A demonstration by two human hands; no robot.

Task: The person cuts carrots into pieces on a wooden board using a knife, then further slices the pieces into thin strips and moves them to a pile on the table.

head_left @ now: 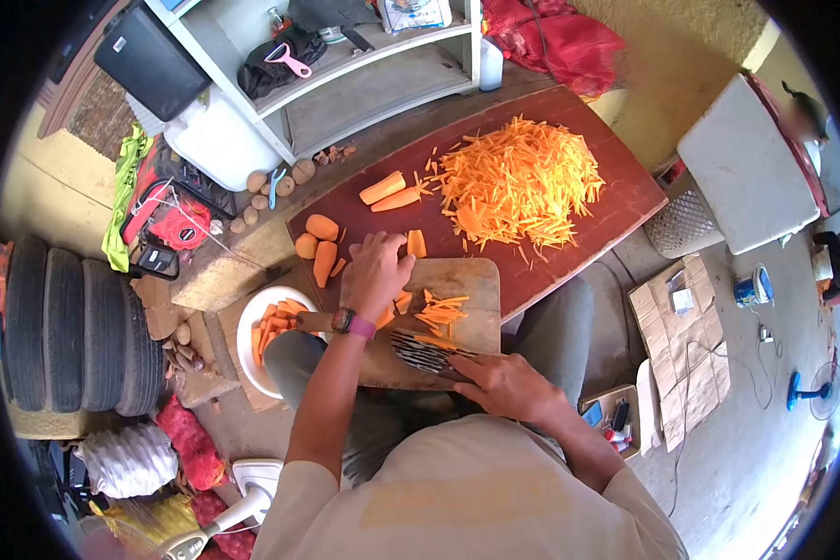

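Observation:
My right hand (pixel 509 385) is wrapped around the handle of a knife (pixel 422 353) with a dark-and-light striped blade, held low over the near part of the wooden cutting board (pixel 476 280). Cut carrot sticks (pixel 443 313) lie on the board beyond the blade. My left hand (pixel 380 266), a watch at its wrist, reaches over the board's far left corner with its fingers apart and bent downward. Close to its fingertips is a short carrot piece (pixel 416 244). More carrot pieces (pixel 402 302) show partly from under that hand.
A large heap of carrot sticks (pixel 523 182) covers the far end of the red table (pixel 607 187). Thick carrot chunks (pixel 383 189) and peeled carrots (pixel 323 227) lie on it too. A white bowl (pixel 245 338) of carrot pieces stands left of my knee. Behind is a shelf (pixel 373 89).

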